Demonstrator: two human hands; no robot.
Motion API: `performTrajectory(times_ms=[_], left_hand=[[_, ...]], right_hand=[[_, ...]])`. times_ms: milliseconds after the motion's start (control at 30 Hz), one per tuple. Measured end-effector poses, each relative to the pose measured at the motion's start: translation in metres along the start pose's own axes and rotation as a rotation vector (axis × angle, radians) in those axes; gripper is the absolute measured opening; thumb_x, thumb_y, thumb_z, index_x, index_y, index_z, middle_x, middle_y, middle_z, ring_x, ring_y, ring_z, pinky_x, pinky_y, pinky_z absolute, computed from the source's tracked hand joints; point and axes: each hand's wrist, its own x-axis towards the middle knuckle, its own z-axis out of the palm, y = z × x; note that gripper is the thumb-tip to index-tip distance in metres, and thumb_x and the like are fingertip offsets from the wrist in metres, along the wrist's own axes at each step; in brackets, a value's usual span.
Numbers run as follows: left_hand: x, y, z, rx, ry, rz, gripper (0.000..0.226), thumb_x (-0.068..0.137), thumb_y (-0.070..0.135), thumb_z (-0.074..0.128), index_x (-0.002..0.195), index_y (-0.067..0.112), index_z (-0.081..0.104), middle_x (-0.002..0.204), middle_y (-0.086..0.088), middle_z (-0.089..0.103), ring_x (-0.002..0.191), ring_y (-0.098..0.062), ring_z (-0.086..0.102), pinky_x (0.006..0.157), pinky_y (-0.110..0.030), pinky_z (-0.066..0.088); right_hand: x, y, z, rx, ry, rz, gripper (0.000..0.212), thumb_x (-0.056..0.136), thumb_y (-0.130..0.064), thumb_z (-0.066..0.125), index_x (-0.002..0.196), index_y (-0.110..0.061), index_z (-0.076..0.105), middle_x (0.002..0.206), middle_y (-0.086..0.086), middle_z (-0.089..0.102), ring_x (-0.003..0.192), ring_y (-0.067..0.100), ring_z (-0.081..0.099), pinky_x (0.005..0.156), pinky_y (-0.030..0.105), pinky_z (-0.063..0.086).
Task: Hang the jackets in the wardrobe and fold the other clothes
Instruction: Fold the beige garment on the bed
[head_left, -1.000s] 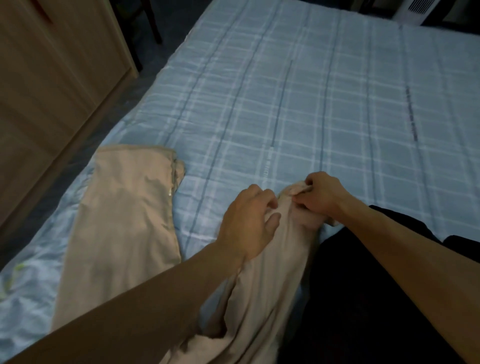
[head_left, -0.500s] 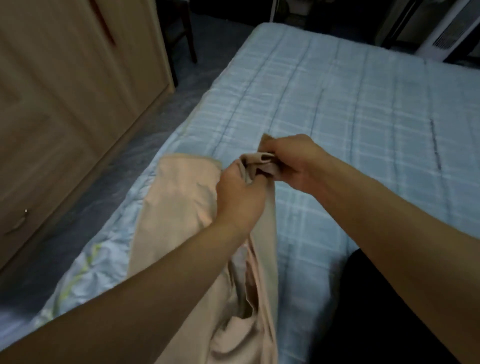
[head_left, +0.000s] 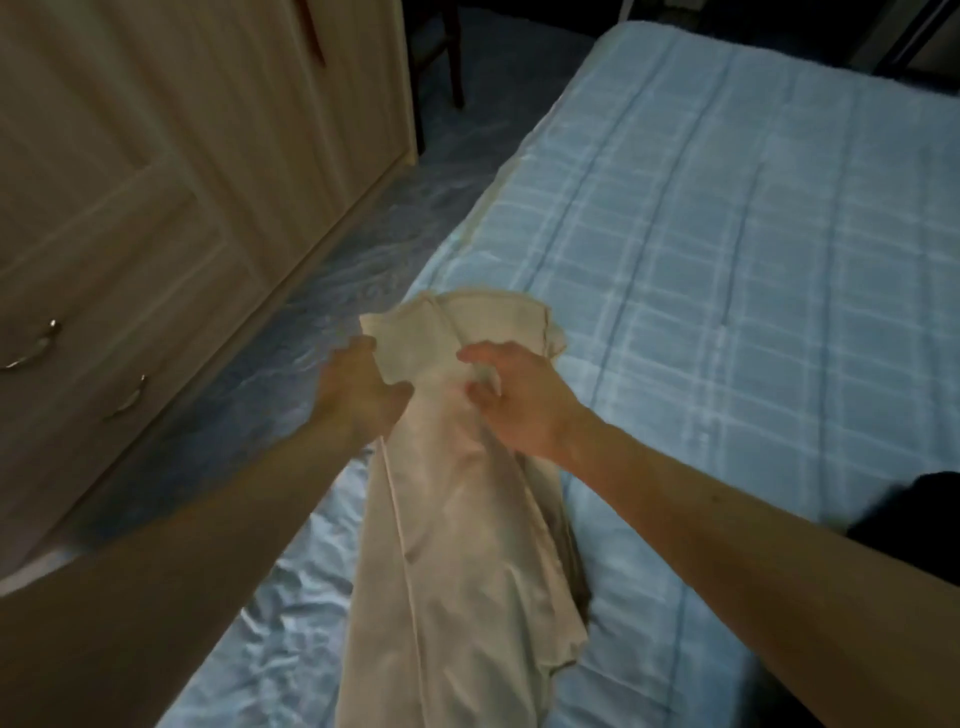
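Beige trousers (head_left: 457, 519) lie lengthwise along the left edge of the bed (head_left: 727, 260), one leg laid over the other, waistband end pointing away from me. My left hand (head_left: 358, 395) pinches the left edge of the fabric near that end, thumb on top. Just to its right, my right hand (head_left: 519, 405) hovers over the same end with fingers spread and loosely bent, gripping nothing. The picture is slightly blurred.
A blue checked cover lies on the bed. A dark garment (head_left: 909, 509) pokes in at the right edge. The pale wooden wardrobe (head_left: 156, 182) with drawer handles stands left, across a narrow strip of floor (head_left: 311, 312). A chair leg (head_left: 454, 57) shows at the top.
Both hands carried the bunched trouser end left and laid it on the other leg at the bed's edge. My right hand has let go. The view swung left toward the wardrobe.
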Motion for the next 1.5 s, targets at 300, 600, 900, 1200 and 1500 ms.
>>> performTrajectory(times_ms=[300,600,900,1200,1500], left_hand=[[-0.03,-0.034,0.025,0.378,-0.008,0.303,0.058,0.078,0.04,0.073,0.13,0.027,0.05,0.14,-0.014,0.04,0.126,-0.034,0.037,0.103,-0.046,0.04],[-0.1,-0.066,0.027,0.557,-0.248,0.888,0.053,0.088,0.045,0.045,0.128,0.015,0.063,0.132,-0.007,0.061,0.122,-0.032,0.057,0.101,-0.045,0.047],[-0.197,-0.132,0.023,0.569,-0.376,0.973,0.069,0.093,0.055,0.036,0.154,0.024,0.027,0.161,-0.003,0.029,0.149,-0.022,0.025,0.118,-0.044,0.025],[-0.265,-0.19,0.009,0.589,-0.557,1.002,0.115,0.07,0.075,0.063,0.157,0.034,0.002,0.166,0.004,-0.009,0.152,-0.012,-0.012,0.122,-0.037,-0.003],[-0.277,-0.193,0.009,0.641,-0.325,1.171,0.077,0.065,0.043,0.079,0.136,0.029,0.052,0.148,-0.005,0.047,0.138,-0.023,0.042,0.116,-0.044,0.03]], right_hand=[[-0.04,0.042,0.067,-0.416,-0.081,-0.071,0.065,0.1,-0.05,0.041,0.157,-0.031,0.016,0.165,0.016,0.002,0.152,0.033,-0.002,0.124,0.046,0.002],[-0.097,0.026,0.079,-0.505,-0.009,-0.192,0.055,0.093,-0.036,0.034,0.137,-0.011,0.055,0.154,0.014,0.04,0.142,0.034,0.037,0.113,0.054,0.034],[-0.217,0.018,0.146,-0.615,-0.032,-0.255,0.073,0.099,-0.055,0.031,0.153,-0.007,0.032,0.163,0.011,0.024,0.153,0.027,0.009,0.12,0.052,0.016],[-0.274,0.024,0.152,-0.58,-0.037,-0.464,0.056,0.091,-0.015,0.042,0.146,-0.006,0.044,0.154,0.013,0.041,0.144,0.028,0.038,0.12,0.044,0.025],[-0.285,0.03,0.126,-0.681,-0.207,-0.513,0.101,0.058,-0.029,0.084,0.148,-0.012,0.041,0.153,0.008,0.041,0.142,0.024,0.037,0.12,0.041,0.02]])
